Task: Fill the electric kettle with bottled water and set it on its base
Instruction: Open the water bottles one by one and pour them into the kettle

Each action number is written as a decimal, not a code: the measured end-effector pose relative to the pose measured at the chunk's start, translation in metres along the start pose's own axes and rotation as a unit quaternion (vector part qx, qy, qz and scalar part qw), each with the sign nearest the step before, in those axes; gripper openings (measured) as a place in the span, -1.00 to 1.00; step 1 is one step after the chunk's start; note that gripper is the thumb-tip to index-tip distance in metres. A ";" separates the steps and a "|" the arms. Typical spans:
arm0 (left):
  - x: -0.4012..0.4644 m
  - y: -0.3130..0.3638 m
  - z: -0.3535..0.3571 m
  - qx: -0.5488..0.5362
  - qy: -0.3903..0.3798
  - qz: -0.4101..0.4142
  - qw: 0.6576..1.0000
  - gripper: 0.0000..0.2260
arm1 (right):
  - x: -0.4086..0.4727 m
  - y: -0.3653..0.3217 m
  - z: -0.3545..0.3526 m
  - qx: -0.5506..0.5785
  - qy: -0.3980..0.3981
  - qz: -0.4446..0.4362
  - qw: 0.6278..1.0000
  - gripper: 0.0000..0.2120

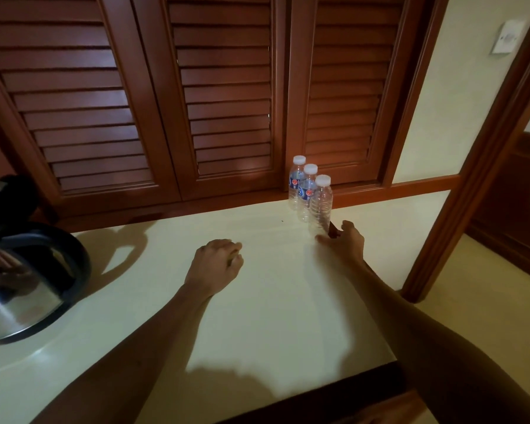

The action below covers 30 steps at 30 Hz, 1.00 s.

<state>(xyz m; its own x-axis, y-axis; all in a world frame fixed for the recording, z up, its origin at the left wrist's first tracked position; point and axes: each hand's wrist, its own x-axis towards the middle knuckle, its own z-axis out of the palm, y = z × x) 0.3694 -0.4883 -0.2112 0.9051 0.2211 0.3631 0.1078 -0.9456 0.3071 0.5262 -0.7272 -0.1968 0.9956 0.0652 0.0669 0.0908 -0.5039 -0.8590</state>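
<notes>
Now my right hand (347,241) curves around the foot of the nearest bottle (321,203); if it really clamps, I cannot tell. The bottle stands upright on the table (273,301), cap up. My left hand (216,264) lies loosely curled and holds nothing. The kettle (22,270) stands far left.

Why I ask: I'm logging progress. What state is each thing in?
Kettle: upright on counter, lid looks raised.
Bottles: three, upright, capped.
Left hand: loosely curled, holding nothing.
Right hand: at nearest bottle base, grip unclear.
Doors: closed.
</notes>
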 end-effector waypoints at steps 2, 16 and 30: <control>0.001 -0.001 0.000 -0.027 -0.010 -0.019 0.999 -0.65 | -0.011 0.002 0.000 -0.005 0.017 0.016 1.000 -0.30; -0.069 -0.042 -0.042 -0.144 -0.104 -0.045 0.983 -0.73 | -0.152 -0.032 0.061 -0.242 -0.166 -0.185 0.938 -0.38; -0.273 -0.195 -0.179 -0.061 -0.013 -0.032 0.998 -0.75 | -0.333 -0.141 0.221 -0.191 -0.293 -0.355 0.867 -0.56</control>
<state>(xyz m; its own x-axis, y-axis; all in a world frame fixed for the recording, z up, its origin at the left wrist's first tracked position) 0.0280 -0.3212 -0.2128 0.9088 0.2721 0.3163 0.1160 -0.8929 0.4351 0.1766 -0.4875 -0.2099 0.5127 0.8464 0.1441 0.7889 -0.3982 -0.4681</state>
